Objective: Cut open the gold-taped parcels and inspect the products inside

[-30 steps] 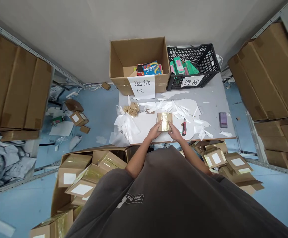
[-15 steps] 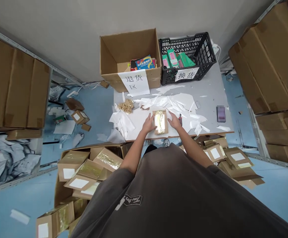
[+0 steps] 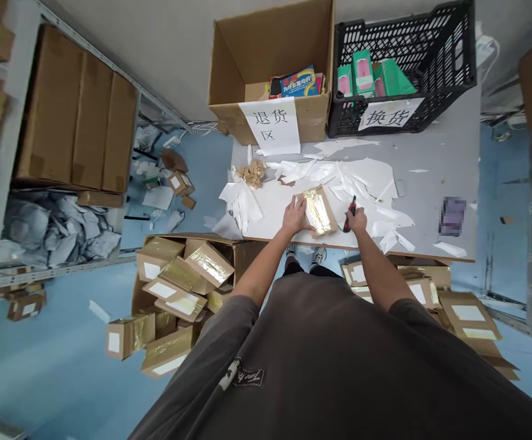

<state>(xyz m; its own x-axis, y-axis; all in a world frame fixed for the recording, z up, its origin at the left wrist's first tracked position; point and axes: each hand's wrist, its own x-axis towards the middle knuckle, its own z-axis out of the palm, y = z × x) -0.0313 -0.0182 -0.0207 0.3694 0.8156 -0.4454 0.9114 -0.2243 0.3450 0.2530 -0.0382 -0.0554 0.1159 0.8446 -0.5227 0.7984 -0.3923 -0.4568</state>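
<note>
A small cardboard box (image 3: pixel 319 211) wrapped in shiny tape lies tilted on the table near its front edge. My left hand (image 3: pixel 295 215) rests on the box's left side with its fingers apart. To the right of the box, my right hand (image 3: pixel 356 219) is closed around a red and black cutter (image 3: pixel 350 214), whose tip points away from me. The right hand does not touch the box.
Behind are a big cardboard box (image 3: pixel 229 116) with books and a black crate (image 3: pixel 444 104) with green packs. Paper scraps (image 3: pixel 246 205), crumpled brown paper (image 3: pixel 253 173) and a phone (image 3: pixel 452 216) lie on the table (image 3: pixel 453 146). Taped boxes (image 3: pixel 208 263) fill a carton below left.
My right hand has left the box and taken hold of the cutter. The box has turned, with my left hand still on it. The view has shifted.
</note>
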